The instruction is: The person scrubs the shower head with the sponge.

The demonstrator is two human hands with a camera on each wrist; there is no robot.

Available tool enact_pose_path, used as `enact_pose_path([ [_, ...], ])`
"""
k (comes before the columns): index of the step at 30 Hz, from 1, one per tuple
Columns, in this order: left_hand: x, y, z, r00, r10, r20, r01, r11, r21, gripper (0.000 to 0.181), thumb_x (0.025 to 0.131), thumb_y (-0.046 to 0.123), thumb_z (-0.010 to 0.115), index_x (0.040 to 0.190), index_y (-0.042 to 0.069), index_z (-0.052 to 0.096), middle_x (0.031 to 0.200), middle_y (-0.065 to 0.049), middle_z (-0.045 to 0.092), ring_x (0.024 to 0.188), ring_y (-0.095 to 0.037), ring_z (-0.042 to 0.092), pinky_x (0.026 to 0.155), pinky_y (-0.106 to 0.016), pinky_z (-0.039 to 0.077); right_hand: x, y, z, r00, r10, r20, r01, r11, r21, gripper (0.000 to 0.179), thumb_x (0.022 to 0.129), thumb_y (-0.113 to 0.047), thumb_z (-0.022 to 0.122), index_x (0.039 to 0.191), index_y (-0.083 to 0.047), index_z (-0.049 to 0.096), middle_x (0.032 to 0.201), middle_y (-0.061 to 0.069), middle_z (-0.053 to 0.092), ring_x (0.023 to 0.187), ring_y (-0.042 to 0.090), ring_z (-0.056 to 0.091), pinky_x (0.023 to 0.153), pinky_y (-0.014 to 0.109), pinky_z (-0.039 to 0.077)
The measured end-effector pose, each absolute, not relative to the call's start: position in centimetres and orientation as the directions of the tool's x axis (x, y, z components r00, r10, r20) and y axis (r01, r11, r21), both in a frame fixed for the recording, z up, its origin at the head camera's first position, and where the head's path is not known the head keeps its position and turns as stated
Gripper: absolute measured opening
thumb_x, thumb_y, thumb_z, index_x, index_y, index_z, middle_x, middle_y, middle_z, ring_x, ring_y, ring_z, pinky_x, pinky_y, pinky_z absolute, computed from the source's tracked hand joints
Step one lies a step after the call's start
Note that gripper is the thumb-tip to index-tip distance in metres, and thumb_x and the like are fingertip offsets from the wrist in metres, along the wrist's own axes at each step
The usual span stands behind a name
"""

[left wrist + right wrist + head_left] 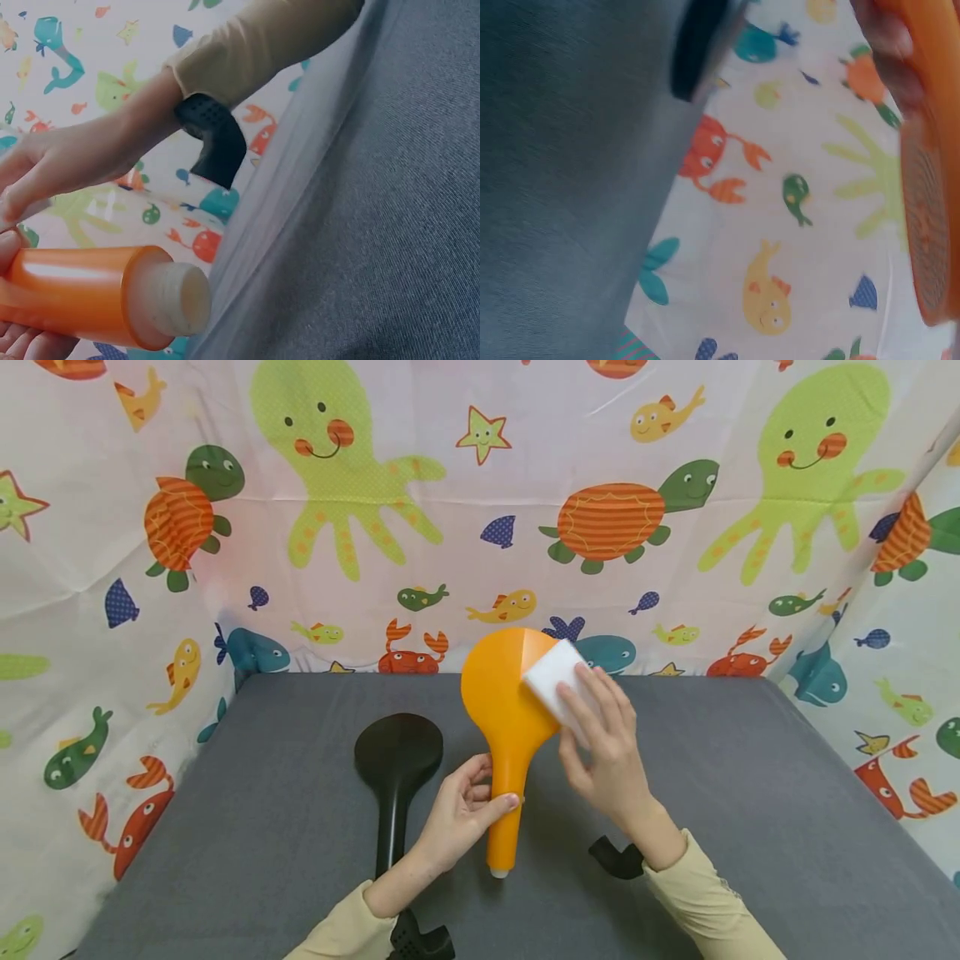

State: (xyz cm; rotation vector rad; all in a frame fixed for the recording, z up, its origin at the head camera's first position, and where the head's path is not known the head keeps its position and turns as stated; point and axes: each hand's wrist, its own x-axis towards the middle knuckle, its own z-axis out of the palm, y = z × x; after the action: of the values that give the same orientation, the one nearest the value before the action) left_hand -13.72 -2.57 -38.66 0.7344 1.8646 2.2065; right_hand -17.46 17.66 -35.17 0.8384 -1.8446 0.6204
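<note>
My left hand (468, 806) grips the handle of an orange handheld shower head (498, 685), thumb across the front and fingers behind. The shower head is held upright over the table, its round head at the top. Its hollow white connector end (184, 300) points toward the table side in the left wrist view. In my right hand (607, 752) is a white sponge (558, 672), pressed on the right side of the round head. The ridged round face (926, 217) shows in the right wrist view, where my right hand is out of sight.
A black shower head (397, 747) lies on the grey table (300, 827) left of the orange one, its lower handle partly hidden by my left forearm. Black wrist mounts (617, 857) hang at both wrists. A curtain (465, 577) with sea animals surrounds the table's back and sides.
</note>
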Motion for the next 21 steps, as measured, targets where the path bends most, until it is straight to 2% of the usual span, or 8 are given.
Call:
enact_pose_path([
  [2, -13.7, -2.6, -38.6, -0.863, 0.442, 0.246, 0.153, -0.234, 0.96, 0.043, 0.087, 0.004, 0.063, 0.125, -0.007, 0.045, 0.111, -0.024, 0.054, 0.095, -0.049, 0.057, 0.082, -0.035, 0.051, -17.6, 18.0, -35.0, -0.328, -0.191, 0.925, -0.748, 0.651, -0.131, 0.041, 0.09, -0.02, 0.046, 0.125, 0.001, 0.054, 0.136, 0.023, 0.043, 0.122, 0.042, 0.037, 0.099, 0.047, 0.034],
  [4, -13.8, -2.7, -38.6, -0.852, 0.467, 0.236, 0.12, -0.266, 0.957, 0.042, 0.088, 0.005, 0.062, 0.124, -0.008, 0.045, 0.111, -0.024, 0.055, 0.094, -0.049, 0.057, 0.083, -0.036, 0.051, -17.6, 18.0, -35.2, -0.331, -0.166, 0.929, -0.748, 0.647, -0.151, 0.042, 0.092, -0.021, 0.045, 0.126, 0.002, 0.052, 0.136, 0.024, 0.041, 0.121, 0.042, 0.037, 0.098, 0.044, 0.036],
  [6, -13.9, -2.7, -38.6, -0.837, 0.494, 0.233, 0.083, -0.307, 0.948, 0.041, 0.09, 0.007, 0.06, 0.125, -0.008, 0.045, 0.111, -0.022, 0.056, 0.094, -0.045, 0.06, 0.084, -0.037, 0.051, -17.3, 17.6, -35.5, -0.291, -0.198, 0.936, -0.774, 0.623, -0.109, 0.04, 0.092, -0.019, 0.046, 0.125, 0.004, 0.051, 0.134, 0.027, 0.04, 0.119, 0.044, 0.037, 0.098, 0.042, 0.037],
  [9, -14.1, -2.9, -38.7, -0.812, 0.533, 0.238, 0.03, -0.369, 0.929, 0.042, 0.092, 0.011, 0.056, 0.126, -0.009, 0.044, 0.108, -0.016, 0.06, 0.091, -0.031, 0.064, 0.083, -0.037, 0.051, -16.7, 16.8, -36.2, -0.206, -0.316, 0.926, -0.826, 0.563, 0.008, 0.036, 0.091, -0.015, 0.049, 0.123, 0.003, 0.052, 0.13, 0.031, 0.04, 0.117, 0.049, 0.037, 0.103, 0.041, 0.034],
  [12, -14.2, -3.1, -38.7, -0.786, 0.568, 0.245, -0.013, -0.412, 0.911, 0.044, 0.094, 0.015, 0.053, 0.127, -0.011, 0.042, 0.106, -0.01, 0.062, 0.088, -0.021, 0.066, 0.081, -0.034, 0.052, -16.3, 16.3, -36.7, -0.172, -0.411, 0.895, -0.854, 0.515, 0.072, 0.033, 0.093, -0.014, 0.05, 0.122, 0.0, 0.053, 0.128, 0.03, 0.041, 0.116, 0.048, 0.037, 0.105, 0.038, 0.032],
  [16, -14.3, -3.1, -38.7, -0.754, 0.609, 0.244, -0.049, -0.423, 0.905, 0.047, 0.094, 0.018, 0.052, 0.125, -0.016, 0.04, 0.102, -0.006, 0.063, 0.088, -0.019, 0.065, 0.08, -0.031, 0.052, -16.6, 16.5, -36.5, -0.174, -0.39, 0.904, -0.845, 0.531, 0.066, 0.03, 0.093, -0.012, 0.049, 0.121, 0.0, 0.055, 0.129, 0.03, 0.042, 0.117, 0.049, 0.037, 0.105, 0.038, 0.032],
  [19, -14.2, -3.1, -38.7, -0.74, 0.629, 0.239, -0.061, -0.417, 0.907, 0.048, 0.095, 0.019, 0.052, 0.122, -0.018, 0.04, 0.1, -0.006, 0.063, 0.088, -0.018, 0.065, 0.08, -0.031, 0.052, -17.2, 17.1, -35.9, -0.209, -0.309, 0.928, -0.816, 0.578, 0.009, 0.032, 0.091, -0.01, 0.05, 0.121, 0.0, 0.054, 0.131, 0.03, 0.039, 0.118, 0.05, 0.035, 0.102, 0.044, 0.035],
  [21, -14.1, -3.1, -38.7, -0.732, 0.638, 0.24, -0.064, -0.415, 0.907, 0.048, 0.095, 0.02, 0.052, 0.121, -0.019, 0.04, 0.101, -0.005, 0.063, 0.088, -0.018, 0.065, 0.08, -0.032, 0.052, -17.5, 17.5, -35.5, -0.255, -0.241, 0.936, -0.794, 0.604, -0.061, 0.035, 0.09, -0.011, 0.05, 0.123, 0.001, 0.053, 0.134, 0.028, 0.037, 0.121, 0.048, 0.034, 0.101, 0.045, 0.036],
])
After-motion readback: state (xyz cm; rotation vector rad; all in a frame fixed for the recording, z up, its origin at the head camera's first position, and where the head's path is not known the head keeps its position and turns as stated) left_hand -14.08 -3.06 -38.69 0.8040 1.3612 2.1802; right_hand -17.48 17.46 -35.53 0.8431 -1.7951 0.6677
